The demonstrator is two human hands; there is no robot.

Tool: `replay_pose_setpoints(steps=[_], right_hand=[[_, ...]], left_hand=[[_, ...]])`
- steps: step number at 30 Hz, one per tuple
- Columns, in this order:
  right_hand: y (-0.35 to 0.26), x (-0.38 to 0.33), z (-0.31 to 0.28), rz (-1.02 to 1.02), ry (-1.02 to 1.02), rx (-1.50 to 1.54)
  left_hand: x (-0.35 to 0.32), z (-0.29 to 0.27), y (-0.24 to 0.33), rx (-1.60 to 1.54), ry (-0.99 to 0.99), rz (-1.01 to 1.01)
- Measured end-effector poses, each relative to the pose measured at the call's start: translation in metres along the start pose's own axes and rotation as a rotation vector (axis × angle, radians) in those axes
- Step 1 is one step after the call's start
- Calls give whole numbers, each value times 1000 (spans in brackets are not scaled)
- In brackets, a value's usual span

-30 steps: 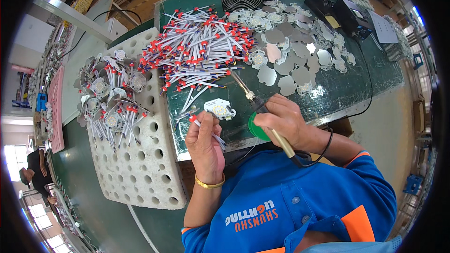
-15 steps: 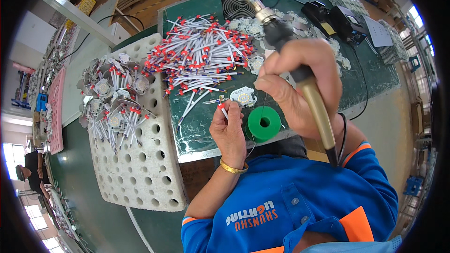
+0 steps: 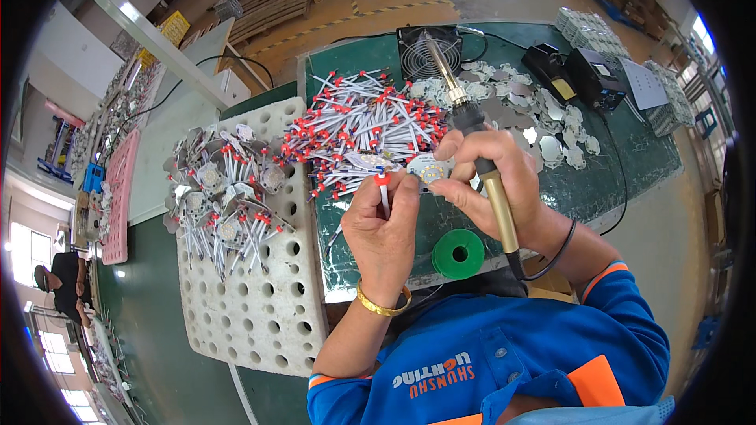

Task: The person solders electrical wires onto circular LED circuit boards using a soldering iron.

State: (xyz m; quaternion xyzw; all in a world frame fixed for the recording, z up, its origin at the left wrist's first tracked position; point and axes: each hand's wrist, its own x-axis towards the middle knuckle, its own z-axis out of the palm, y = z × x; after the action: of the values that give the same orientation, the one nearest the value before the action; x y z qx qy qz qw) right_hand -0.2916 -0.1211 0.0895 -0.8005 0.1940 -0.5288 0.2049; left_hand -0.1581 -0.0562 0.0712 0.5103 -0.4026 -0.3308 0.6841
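Head view: a person in a blue jacket works at a green counter (image 3: 630, 165).
Left hand (image 3: 383, 228): fingers pinched narrow around a white wire with a red tip (image 3: 383, 189), held upright just above the counter.
Right hand (image 3: 496, 185): fingers wrapped around a soldering iron (image 3: 472, 134), its tip pointing up and away, while the fingertips also grip a small round white board (image 3: 431, 171).
Wire and board: the red tip sits just beside the board, between the two hands.
Solder spool (image 3: 457, 253): green, lying on the counter below the hands.
Wire pile (image 3: 358, 126): many red-tipped wires heaped behind the hands.
Perforated white tray (image 3: 260, 299): left of the counter, carrying finished boards with wires (image 3: 224, 201).
Fan (image 3: 425, 47): at the far edge.
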Motion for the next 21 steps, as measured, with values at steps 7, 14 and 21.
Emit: replay_pose_setpoints(steps=[7, 14, 21], right_hand=[[-8, -3, -17, -128, -19, -42], [-10, -10, -50, -186, -215, 122], [-11, -11, -47, -175, -83, 230]], left_hand=[[1, 0, 9, 82, -34, 37], [3, -7, 16, -67, 1, -95], [3, -8, 20, -44, 27, -89]])
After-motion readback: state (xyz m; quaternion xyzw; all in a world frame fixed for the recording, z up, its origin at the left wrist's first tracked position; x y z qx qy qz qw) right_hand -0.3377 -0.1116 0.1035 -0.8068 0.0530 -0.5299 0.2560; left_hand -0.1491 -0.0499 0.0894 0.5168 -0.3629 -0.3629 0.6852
